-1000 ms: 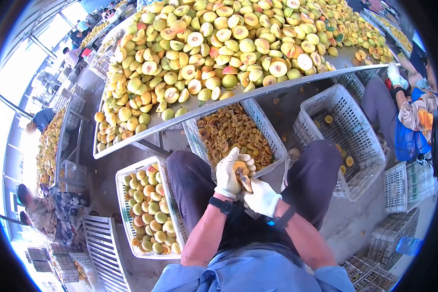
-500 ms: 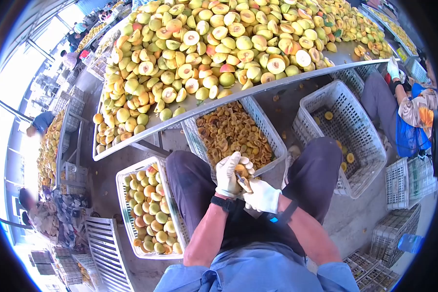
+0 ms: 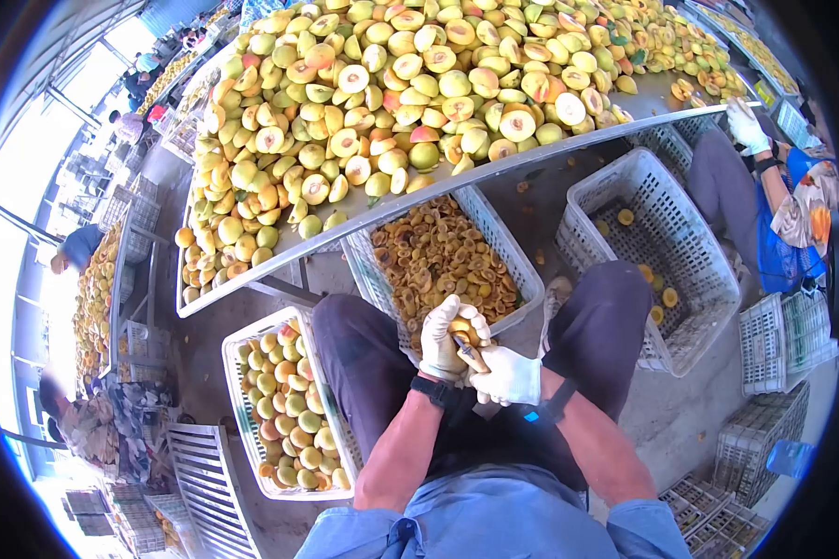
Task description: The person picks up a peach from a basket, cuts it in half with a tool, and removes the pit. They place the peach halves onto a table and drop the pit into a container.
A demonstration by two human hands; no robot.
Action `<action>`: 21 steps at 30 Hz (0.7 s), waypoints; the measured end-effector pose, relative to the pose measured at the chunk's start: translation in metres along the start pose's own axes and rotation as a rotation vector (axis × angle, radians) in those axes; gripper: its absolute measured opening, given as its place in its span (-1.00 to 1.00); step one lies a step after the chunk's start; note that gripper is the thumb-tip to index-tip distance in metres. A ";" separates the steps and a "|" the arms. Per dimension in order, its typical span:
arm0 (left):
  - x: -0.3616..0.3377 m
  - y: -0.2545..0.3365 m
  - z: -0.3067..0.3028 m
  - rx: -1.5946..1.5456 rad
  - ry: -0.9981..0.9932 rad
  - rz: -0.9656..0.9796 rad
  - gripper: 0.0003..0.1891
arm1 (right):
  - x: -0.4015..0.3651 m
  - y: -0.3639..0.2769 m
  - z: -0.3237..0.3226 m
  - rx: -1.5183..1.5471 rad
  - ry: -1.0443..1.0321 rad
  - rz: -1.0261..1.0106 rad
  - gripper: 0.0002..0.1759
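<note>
My left hand (image 3: 439,341), in a white glove, is closed around a yellow peach half (image 3: 460,326) above my lap. My right hand (image 3: 507,376), gloved too, grips a small pitting tool (image 3: 471,355) with a light handle and a dark metal end. The tool's end meets the fruit; how deep it reaches is hidden by the fingers. Just beyond both hands, between my knees, stands a crate (image 3: 528,273) full of brownish pits and scraps (image 3: 443,256).
A metal table (image 3: 382,216) ahead bears a large heap of halved peaches (image 3: 410,102). A white crate of peach halves (image 3: 294,401) is at my left. On the right stands a crate (image 3: 615,191) with a few pieces inside. A co-worker's gloved hand (image 3: 748,128) is at the far right.
Both my hands stay together on the peach half and tool, shifting slightly. The view has tilted a little. The co-worker's hand at right has moved slightly down and left.
</note>
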State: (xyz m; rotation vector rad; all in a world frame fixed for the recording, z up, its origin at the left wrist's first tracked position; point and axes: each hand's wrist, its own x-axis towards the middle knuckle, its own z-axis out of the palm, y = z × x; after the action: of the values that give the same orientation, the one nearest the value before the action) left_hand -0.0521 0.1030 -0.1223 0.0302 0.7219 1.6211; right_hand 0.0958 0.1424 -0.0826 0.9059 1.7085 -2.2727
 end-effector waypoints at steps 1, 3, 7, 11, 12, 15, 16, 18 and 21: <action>0.000 -0.001 0.001 -0.017 0.012 -0.013 -0.60 | 0.000 0.001 -0.001 -0.008 -0.003 0.017 -0.84; -0.003 0.002 0.007 0.243 0.033 0.041 -0.59 | -0.003 0.001 -0.002 -0.003 -0.014 0.013 -0.84; 0.005 0.006 0.013 0.446 0.082 0.102 -0.53 | -0.006 0.006 -0.005 0.188 -0.086 0.008 -0.85; 0.026 0.022 0.017 0.098 0.201 0.075 -0.50 | 0.003 -0.013 -0.005 0.170 0.007 -0.091 -0.81; 0.029 0.028 0.015 0.032 0.195 0.120 -0.53 | -0.005 -0.029 -0.007 0.212 -0.030 -0.177 -0.81; 0.023 0.061 0.005 -0.051 0.147 0.268 -0.63 | 0.033 -0.033 -0.022 -0.373 0.440 -0.202 -0.62; 0.010 0.073 0.011 0.021 0.141 0.330 -0.65 | 0.041 -0.035 -0.021 -0.947 0.621 -0.195 -0.65; -0.043 0.098 0.035 1.604 0.279 1.188 -0.91 | 0.048 -0.037 -0.015 -0.960 0.617 -0.189 -0.71; -0.079 0.213 -0.099 2.506 0.164 1.447 -0.87 | 0.054 -0.030 0.006 -0.922 0.709 -0.328 -0.76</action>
State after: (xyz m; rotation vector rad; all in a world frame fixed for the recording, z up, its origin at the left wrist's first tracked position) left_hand -0.2663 -0.0116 -0.0729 2.6032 2.6624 0.5082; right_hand 0.0366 0.1592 -0.0868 1.2872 2.9514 -0.9773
